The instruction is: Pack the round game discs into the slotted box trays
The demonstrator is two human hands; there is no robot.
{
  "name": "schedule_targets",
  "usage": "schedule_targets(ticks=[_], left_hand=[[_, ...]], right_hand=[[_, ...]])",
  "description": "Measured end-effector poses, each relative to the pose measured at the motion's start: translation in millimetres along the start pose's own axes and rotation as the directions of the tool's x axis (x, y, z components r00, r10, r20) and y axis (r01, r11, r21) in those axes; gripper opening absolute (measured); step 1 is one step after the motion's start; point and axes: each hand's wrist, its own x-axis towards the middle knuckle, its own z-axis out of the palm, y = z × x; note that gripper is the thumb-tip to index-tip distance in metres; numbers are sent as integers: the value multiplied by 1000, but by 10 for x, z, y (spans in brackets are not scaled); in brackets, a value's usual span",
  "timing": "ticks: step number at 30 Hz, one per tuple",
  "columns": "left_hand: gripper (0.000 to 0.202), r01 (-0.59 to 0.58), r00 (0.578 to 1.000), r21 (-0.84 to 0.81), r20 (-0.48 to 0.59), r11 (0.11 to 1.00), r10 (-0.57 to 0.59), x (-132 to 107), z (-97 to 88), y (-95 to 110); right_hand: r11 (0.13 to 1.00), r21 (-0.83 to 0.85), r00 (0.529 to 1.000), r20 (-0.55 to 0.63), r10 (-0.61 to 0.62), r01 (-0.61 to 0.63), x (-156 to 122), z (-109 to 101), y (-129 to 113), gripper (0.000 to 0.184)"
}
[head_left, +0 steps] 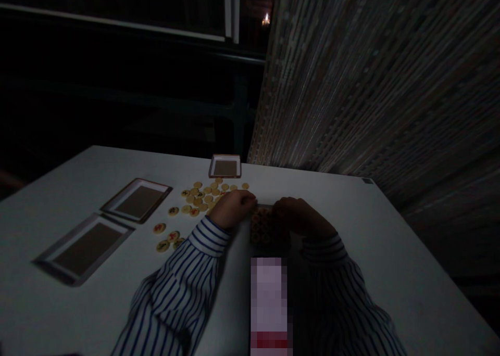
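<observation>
Both of my hands meet at the middle of a white table (390,252) in dim light. My left hand (233,208) is curled, its fingertips pressed at the top edge of a small box (262,225) filled with round wooden game pieces in rows. My right hand (299,215), in shadow, is curled at the box's right side. Striped sleeves cover both arms. Several loose round pieces (203,195), pale with dark or red marks, lie scattered just left of my left hand.
Two shallow trays (137,200) (84,248) lie at the left of the table, a smaller one (225,166) at the far edge. A few pieces (167,239) lie near my left sleeve. A woven blind (371,85) hangs at the right.
</observation>
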Motion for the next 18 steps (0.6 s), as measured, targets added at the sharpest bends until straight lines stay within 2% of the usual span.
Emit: schedule_targets(ticks=[9, 18], left_hand=[[30, 11, 1000, 14, -7, 1000, -10, -10, -28, -1], [30, 2, 1000, 43, 7, 999, -3, -19, -32, -4]], right_hand=[[1000, -9, 995, 94, 13, -12, 25, -43, -35, 24], [999, -13, 993, 113, 39, -38, 48, 37, -5, 24]])
